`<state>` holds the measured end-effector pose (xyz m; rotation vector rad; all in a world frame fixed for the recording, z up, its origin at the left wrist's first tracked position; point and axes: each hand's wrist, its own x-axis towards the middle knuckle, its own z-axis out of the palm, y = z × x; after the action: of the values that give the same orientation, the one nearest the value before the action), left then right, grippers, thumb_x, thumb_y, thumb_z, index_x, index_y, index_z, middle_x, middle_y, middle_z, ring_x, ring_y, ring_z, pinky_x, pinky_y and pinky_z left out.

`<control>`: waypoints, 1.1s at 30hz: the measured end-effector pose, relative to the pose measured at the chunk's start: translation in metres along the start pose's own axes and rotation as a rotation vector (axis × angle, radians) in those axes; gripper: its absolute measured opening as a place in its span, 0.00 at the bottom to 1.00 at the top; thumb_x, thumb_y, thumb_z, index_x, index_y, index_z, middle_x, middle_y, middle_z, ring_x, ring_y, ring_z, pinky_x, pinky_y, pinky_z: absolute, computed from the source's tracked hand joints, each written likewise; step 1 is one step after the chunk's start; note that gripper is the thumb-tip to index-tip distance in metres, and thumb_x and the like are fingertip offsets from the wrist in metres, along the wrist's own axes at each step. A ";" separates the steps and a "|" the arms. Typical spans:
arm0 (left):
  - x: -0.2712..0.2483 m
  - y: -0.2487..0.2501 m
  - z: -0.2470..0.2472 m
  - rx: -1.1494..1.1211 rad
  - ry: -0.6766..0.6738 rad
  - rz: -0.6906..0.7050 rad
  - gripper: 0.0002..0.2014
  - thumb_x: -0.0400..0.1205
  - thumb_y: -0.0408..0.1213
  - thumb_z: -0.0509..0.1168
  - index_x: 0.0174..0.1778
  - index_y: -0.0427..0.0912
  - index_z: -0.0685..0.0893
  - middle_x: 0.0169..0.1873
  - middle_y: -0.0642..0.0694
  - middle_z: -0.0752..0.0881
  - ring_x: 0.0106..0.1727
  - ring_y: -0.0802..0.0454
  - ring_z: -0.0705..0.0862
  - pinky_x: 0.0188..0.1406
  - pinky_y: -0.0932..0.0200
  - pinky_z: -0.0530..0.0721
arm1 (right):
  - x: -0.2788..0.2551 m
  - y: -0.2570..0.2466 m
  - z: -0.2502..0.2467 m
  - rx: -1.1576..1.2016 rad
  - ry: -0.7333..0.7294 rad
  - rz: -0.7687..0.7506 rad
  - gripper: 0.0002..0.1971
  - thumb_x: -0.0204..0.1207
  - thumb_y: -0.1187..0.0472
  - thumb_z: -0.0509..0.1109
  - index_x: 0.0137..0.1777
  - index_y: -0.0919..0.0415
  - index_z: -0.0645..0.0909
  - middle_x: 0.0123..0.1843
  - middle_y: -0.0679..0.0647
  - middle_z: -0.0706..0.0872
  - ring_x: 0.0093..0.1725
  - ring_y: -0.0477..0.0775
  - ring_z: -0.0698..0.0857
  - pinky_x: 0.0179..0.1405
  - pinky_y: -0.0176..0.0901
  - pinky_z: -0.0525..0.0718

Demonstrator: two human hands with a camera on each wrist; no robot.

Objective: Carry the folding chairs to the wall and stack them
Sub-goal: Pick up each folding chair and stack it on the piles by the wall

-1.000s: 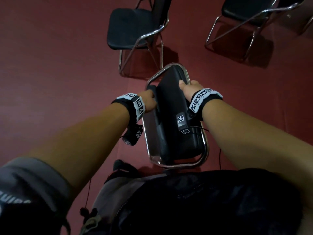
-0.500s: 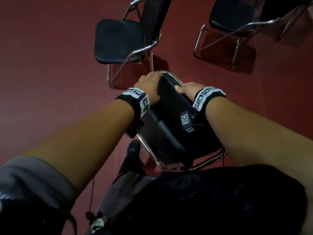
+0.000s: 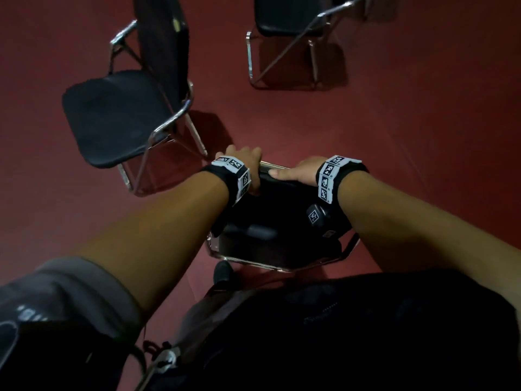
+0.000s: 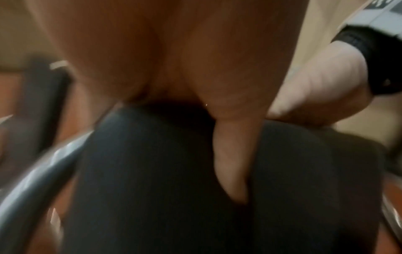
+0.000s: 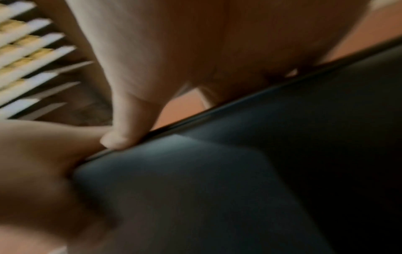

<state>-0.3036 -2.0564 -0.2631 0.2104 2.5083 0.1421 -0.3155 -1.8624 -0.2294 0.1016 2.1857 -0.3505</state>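
Red floor (image 3: 408, 142) fills the room in the head view, lit dimly. A folded chair (image 3: 277, 221), black pads in a chrome tube frame, is held in front of the person's body, between the two forearms, its far edge uppermost in the picture and its near chrome bar close to the torso. Its long axis runs from near to far, away from the body.

The left hand (image 3: 248, 165) grips the far-left corner of the frame, fingers curled over the tube; in the left wrist view the thumb (image 4: 230, 154) lies down along the black pad. The right hand (image 3: 298, 173) holds the far-right part of the same edge, its thumb laid along the top of the pad and the other fingers wrapped out of sight on the far side. In the right wrist view a fingertip (image 5: 117, 141) presses on the pad's rim. Both wrist pictures are blurred, so finer finger detail cannot be told. Both hands sit at about the same distance from the body, wrists level, arms extended forward and down.

Two open chairs stand beyond: the left open chair (image 3: 118, 117) just beyond the left hand, the far open chair (image 3: 287, 24) farther off to the right. No wall is identifiable in the head view; which way the carry must go cannot be told. The likely hazard is the held frame catching the left open chair, which stands very near.
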 end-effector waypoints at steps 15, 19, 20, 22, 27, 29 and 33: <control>0.113 0.165 -0.060 0.137 -0.248 -0.018 0.41 0.48 0.70 0.86 0.52 0.50 0.86 0.43 0.48 0.87 0.47 0.42 0.87 0.53 0.45 0.91 | 0.038 0.196 -0.068 0.091 0.059 -0.026 0.39 0.56 0.38 0.91 0.66 0.48 0.83 0.59 0.48 0.89 0.55 0.57 0.89 0.60 0.56 0.90; 0.146 0.246 -0.077 0.163 -0.275 0.020 0.38 0.53 0.67 0.86 0.52 0.52 0.84 0.44 0.49 0.85 0.48 0.42 0.85 0.47 0.49 0.86 | 0.049 0.275 -0.106 0.210 0.019 -0.029 0.31 0.53 0.42 0.93 0.56 0.44 0.85 0.53 0.47 0.91 0.52 0.55 0.90 0.58 0.57 0.92; 0.153 0.267 -0.083 0.176 -0.265 0.045 0.38 0.53 0.68 0.86 0.53 0.52 0.84 0.43 0.50 0.85 0.48 0.42 0.85 0.47 0.50 0.86 | 0.047 0.293 -0.115 0.230 0.023 -0.021 0.31 0.52 0.42 0.94 0.54 0.44 0.85 0.52 0.47 0.91 0.51 0.55 0.91 0.58 0.58 0.92; 0.170 0.314 -0.097 0.224 -0.240 0.098 0.38 0.53 0.69 0.85 0.53 0.53 0.84 0.43 0.51 0.84 0.47 0.43 0.84 0.45 0.50 0.84 | 0.041 0.336 -0.136 0.272 0.043 -0.018 0.31 0.53 0.41 0.94 0.54 0.45 0.85 0.52 0.47 0.91 0.51 0.55 0.91 0.56 0.57 0.92; 0.212 0.438 -0.138 0.368 -0.137 0.243 0.35 0.56 0.70 0.83 0.52 0.55 0.83 0.45 0.51 0.86 0.48 0.42 0.83 0.49 0.49 0.79 | 0.021 0.443 -0.193 0.330 0.177 0.011 0.32 0.56 0.38 0.92 0.57 0.44 0.83 0.51 0.46 0.90 0.50 0.53 0.89 0.55 0.52 0.91; 0.226 0.482 -0.147 0.406 -0.078 0.305 0.36 0.56 0.71 0.83 0.51 0.55 0.82 0.45 0.51 0.87 0.49 0.40 0.84 0.52 0.48 0.78 | 0.013 0.481 -0.210 0.354 0.233 0.041 0.31 0.56 0.37 0.91 0.55 0.43 0.82 0.50 0.45 0.90 0.49 0.52 0.88 0.53 0.51 0.90; 0.254 0.561 -0.155 0.455 0.034 0.425 0.35 0.56 0.73 0.81 0.49 0.55 0.81 0.44 0.52 0.87 0.52 0.40 0.85 0.51 0.47 0.74 | -0.001 0.549 -0.233 0.401 0.362 0.132 0.31 0.55 0.37 0.90 0.56 0.42 0.81 0.49 0.44 0.90 0.47 0.51 0.89 0.53 0.51 0.90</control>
<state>-0.5324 -1.4675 -0.1982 0.9308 2.4623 -0.2616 -0.3868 -1.2707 -0.2153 0.5668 2.4158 -0.7389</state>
